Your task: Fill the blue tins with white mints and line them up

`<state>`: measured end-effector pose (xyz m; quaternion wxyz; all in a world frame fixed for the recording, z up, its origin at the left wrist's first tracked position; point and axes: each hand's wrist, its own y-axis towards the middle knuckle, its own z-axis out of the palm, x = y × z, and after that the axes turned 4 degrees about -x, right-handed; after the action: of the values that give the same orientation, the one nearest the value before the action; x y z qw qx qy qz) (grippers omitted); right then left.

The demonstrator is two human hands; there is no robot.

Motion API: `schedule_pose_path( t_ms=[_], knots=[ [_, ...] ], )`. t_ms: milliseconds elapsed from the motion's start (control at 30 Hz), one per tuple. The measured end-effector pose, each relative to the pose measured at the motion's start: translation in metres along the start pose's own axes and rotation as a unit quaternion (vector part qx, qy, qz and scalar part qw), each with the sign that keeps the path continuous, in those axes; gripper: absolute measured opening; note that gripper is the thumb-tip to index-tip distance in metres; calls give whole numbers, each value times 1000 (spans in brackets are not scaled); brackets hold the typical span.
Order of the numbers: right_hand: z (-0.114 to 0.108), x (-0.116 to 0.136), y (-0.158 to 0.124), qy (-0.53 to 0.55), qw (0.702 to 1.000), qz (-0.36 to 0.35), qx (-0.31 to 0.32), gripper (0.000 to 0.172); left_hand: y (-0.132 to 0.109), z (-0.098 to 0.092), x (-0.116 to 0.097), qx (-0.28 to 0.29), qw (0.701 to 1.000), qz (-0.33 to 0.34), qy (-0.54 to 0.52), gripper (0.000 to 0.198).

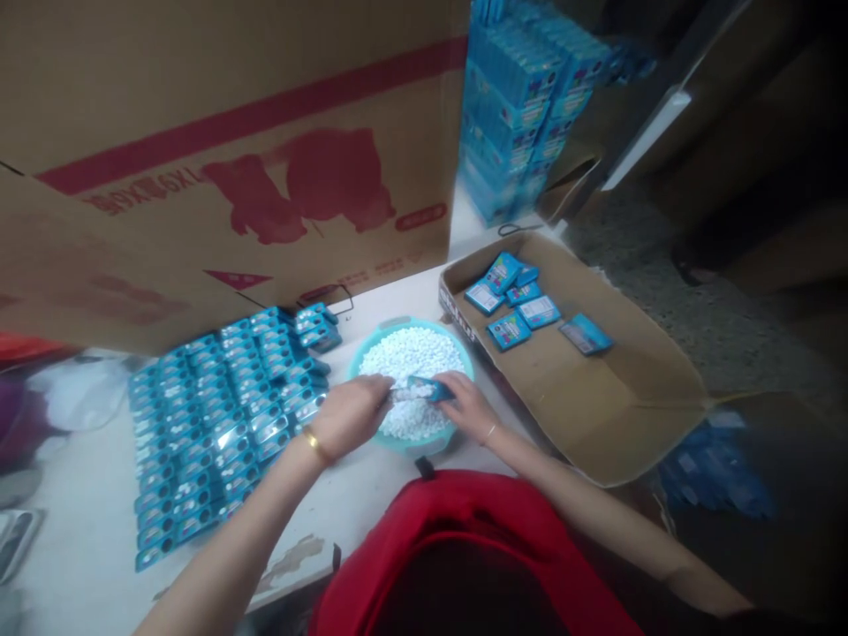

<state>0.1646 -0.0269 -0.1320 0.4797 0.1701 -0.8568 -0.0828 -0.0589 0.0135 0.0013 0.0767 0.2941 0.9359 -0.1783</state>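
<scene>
my left hand (pixel 350 413) and my right hand (pixel 467 405) meet over the teal bowl (pixel 371 349) of small white pellets (pixel 414 353) on the worktop (pixel 79 521). between them is a little blue case (pixel 429 388): my right hand pinches its right end, and my left hand is closed at its left end, though it's too blurred to tell whether it grips the case or something tiny. rows of blue cases (pixel 225 424) lie just left of the bowl; a cardboard tray (pixel 596 397) with a few packets (pixel 513 300) sits to its right
</scene>
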Motion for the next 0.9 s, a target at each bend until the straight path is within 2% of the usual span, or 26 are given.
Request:
schedule_pose_path(
  t_ms=[167, 233, 300, 400, 500, 567, 667, 767, 833, 900],
  knots=[
    [3, -2, 0, 5, 1000, -1, -2, 35, 6, -25, -29, 35, 994, -3, 104, 20],
    [3, -3, 0, 8, 1000, -1, -5, 35, 5, -28, -30, 31, 994, 2, 107, 23],
    [2, -4, 1, 11, 1000, 7, -8, 34, 1, -23, -20, 5, 996, -3, 90, 22],
    [-3, -8, -1, 8, 999, 32, -15, 33, -9, 7, 15, -40, 996, -60, 44, 20],
    [-10, -12, -2, 6, 996, 79, -44, 32, -13, 65, 49, -5, 990, -142, -10, 18],
    [-16, -14, -3, 11, 991, 116, -71, 34, -6, 109, 56, 12, 982, -177, -72, 16],
    [-21, -15, -1, 24, 983, 155, -95, 38, 19, 159, 44, -23, 969, -195, -148, 20],
    [-22, -17, 1, 34, 980, 166, -105, 38, 45, 182, 27, -56, 961, -200, -184, 26],
    [-22, -18, 1, 39, 979, 170, -109, 38, 52, 184, 24, -71, 954, -201, -209, 29],
    [-23, -20, 0, 39, 978, 173, -114, 38, 48, 179, 29, -76, 951, -192, -229, 29]
  ],
)
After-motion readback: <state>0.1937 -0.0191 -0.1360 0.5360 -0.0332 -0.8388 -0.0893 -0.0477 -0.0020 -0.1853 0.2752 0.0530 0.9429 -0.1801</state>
